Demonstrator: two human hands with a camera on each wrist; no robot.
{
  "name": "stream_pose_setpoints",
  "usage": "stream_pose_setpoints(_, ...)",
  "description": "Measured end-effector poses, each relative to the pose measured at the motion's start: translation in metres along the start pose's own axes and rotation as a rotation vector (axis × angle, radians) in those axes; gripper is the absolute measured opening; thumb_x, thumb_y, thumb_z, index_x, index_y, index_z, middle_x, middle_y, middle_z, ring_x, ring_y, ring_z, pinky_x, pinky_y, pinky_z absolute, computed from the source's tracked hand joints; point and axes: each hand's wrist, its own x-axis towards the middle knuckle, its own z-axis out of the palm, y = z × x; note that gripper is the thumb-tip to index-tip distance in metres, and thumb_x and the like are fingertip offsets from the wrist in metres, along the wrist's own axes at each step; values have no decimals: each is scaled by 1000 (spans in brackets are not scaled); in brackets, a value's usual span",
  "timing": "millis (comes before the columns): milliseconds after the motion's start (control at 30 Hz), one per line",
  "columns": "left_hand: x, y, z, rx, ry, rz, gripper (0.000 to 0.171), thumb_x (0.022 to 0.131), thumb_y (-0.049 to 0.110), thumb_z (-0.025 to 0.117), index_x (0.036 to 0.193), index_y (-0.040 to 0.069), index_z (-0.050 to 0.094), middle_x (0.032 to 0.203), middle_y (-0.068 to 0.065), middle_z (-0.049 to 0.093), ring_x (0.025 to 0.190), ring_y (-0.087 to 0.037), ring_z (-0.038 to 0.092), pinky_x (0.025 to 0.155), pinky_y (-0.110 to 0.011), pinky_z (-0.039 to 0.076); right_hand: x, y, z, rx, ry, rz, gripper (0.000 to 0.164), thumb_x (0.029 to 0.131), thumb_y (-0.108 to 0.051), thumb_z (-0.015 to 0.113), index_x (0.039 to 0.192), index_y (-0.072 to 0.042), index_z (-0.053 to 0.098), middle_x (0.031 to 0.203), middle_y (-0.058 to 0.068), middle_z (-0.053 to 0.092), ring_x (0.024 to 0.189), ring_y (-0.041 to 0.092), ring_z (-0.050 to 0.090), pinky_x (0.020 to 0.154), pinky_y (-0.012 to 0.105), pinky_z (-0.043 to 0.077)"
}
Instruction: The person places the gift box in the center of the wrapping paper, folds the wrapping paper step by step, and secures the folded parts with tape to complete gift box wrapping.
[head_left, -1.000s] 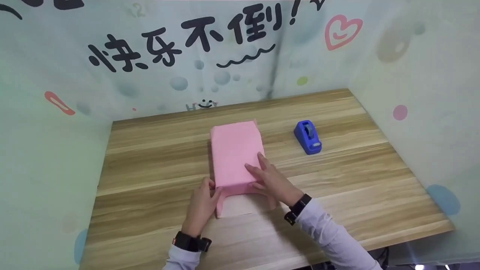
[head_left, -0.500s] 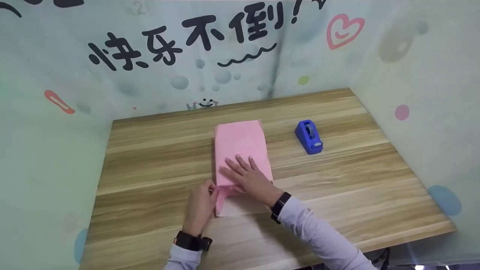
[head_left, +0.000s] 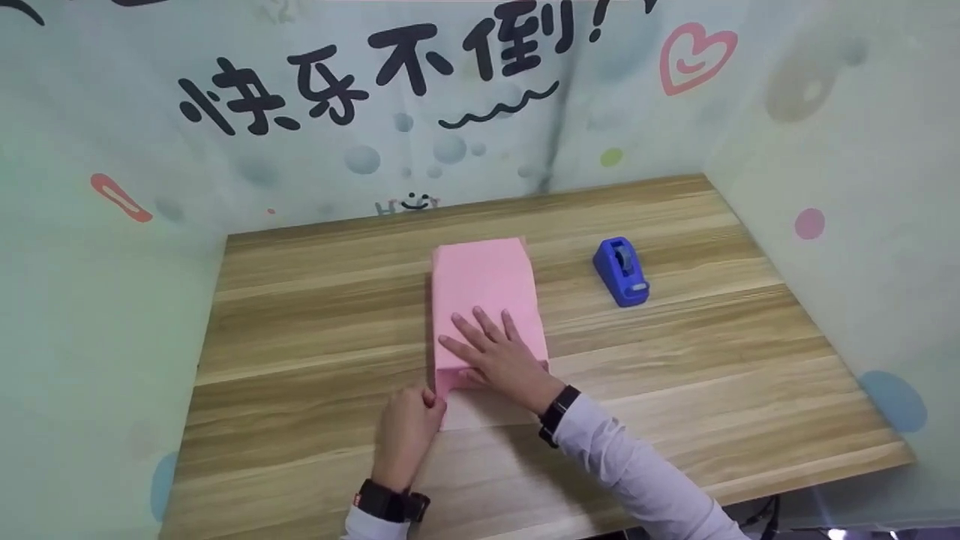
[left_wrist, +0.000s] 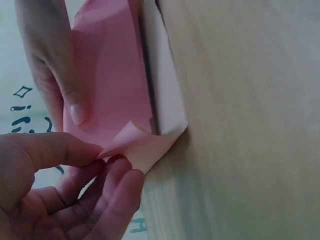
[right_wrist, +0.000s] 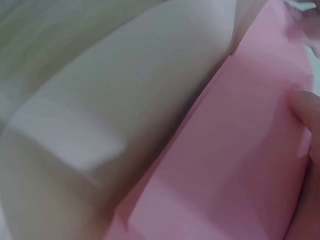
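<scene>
A box-shaped bundle wrapped in pink paper (head_left: pixel 484 281) lies on the wooden table in the head view. At its near left corner my left hand (head_left: pixel 409 435) pinches the edge of the paper between thumb and fingers. The left wrist view shows this pinched paper flap (left_wrist: pixel 142 150) bent inward at the end. My right hand (head_left: pixel 510 367) rests on top of the bundle with fingers spread, its thumb against the near end. In the right wrist view a pale inner side of the paper (right_wrist: pixel 130 95) spreads out from the near end. What the paper covers is hidden.
A blue tape dispenser (head_left: pixel 621 271) stands to the right of the bundle. The wooden table (head_left: pixel 300 315) is bounded by printed cloth walls (head_left: pixel 300 172) at the back and both sides. Its near edge lies by the forearms.
My right hand has moved left from the bundle's right side onto its top. My left hand has come slightly nearer along the paper edge. The bundle has shifted a little right.
</scene>
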Motion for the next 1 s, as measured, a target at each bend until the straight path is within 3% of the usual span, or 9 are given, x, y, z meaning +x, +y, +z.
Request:
stream_pose_setpoints(67, -6, -4, 3, 6, -67, 11, 23, 78, 7, 62, 59, 12, 49, 57, 5, 43, 51, -10, 40, 47, -22, 30, 0, 0, 0, -10, -4, 3, 53, 95, -42, 46, 145, -28, 32, 154, 5, 25, 140, 33, 23, 109, 60, 21)
stream_pose_setpoints(200, -13, -10, -1, -10, -285, 97, 21, 73, 5, 61, 58, 12, 47, 57, 8, 40, 52, -9, 37, 48, -20, 28, 0, 1, -1, 22, -17, 4, 55, 95, -41, 47, 145, -27, 32, 154, 6, 24, 141, 34, 21, 109, 60, 21)
stream_pose_setpoints(333, -6, -15, -23, -92, -399, 132, 13, 79, 13, 63, 68, 9, 57, 62, 4, 51, 56, -10, 45, 50, -22, 36, -1, 9, -7, 219, -44, -39, 57, 94, -31, 52, 146, -22, 31, 155, 11, 19, 142, 36, 15, 112, 59, 14)
stream_pose_setpoints(433, 5, -17, -41, -121, -334, 155, 7, 85, 15, 61, 84, 8, 62, 77, -1, 61, 68, -14, 56, 60, -27, 47, -7, 22, -18, 471, -27, -73, 48, 91, -14, 54, 138, -14, 44, 153, 16, 21, 141, 37, 16, 114, 55, 13)
stream_pose_setpoints(533, 17, -17, -50, -93, -224, 271, 17, 84, 4, 59, 99, 11, 63, 106, -7, 60, 95, -22, 57, 80, -36, 51, -19, 39, -32, 619, 1, -73, 32, 85, 0, 54, 114, -9, 61, 149, 18, 31, 139, 38, 22, 114, 51, 17)
stream_pose_setpoints(633, 28, -13, -47, -31, -130, 463, 32, 80, -3, 60, 106, 16, 64, 130, -11, 49, 119, -31, 46, 98, -48, 43, -35, 52, -41, 564, -4, -48, 23, 82, 5, 55, 95, -10, 66, 145, 17, 39, 137, 38, 28, 114, 50, 21)
stream_pose_setpoints(767, 44, 1, -30, 114, -96, 668, 32, 84, 11, 64, 115, 16, 60, 141, -10, 43, 133, -33, 35, 109, -53, 29, -54, 60, -38, 423, 19, -46, 25, 77, 7, 58, 90, -11, 68, 141, 19, 44, 133, 40, 34, 111, 50, 26)
stream_pose_setpoints(867, 53, 15, -8, 275, -81, 769, 46, 85, 28, 64, 127, 13, 51, 143, -11, 40, 137, -33, 30, 112, -51, 23, -61, 60, -27, 368, 107, -50, 23, 77, 7, 60, 93, -9, 64, 138, 21, 45, 130, 40, 38, 109, 48, 31)
stream_pose_setpoints(1000, 59, 35, 20, 450, -38, 813, 66, 84, 44, 62, 138, 14, 40, 148, -10, 35, 138, -35, 26, 113, -52, 21, -62, 55, -12, 282, 237, -10, 27, 76, 3, 65, 100, -4, 55, 133, 24, 46, 124, 36, 44, 105, 43, 38)
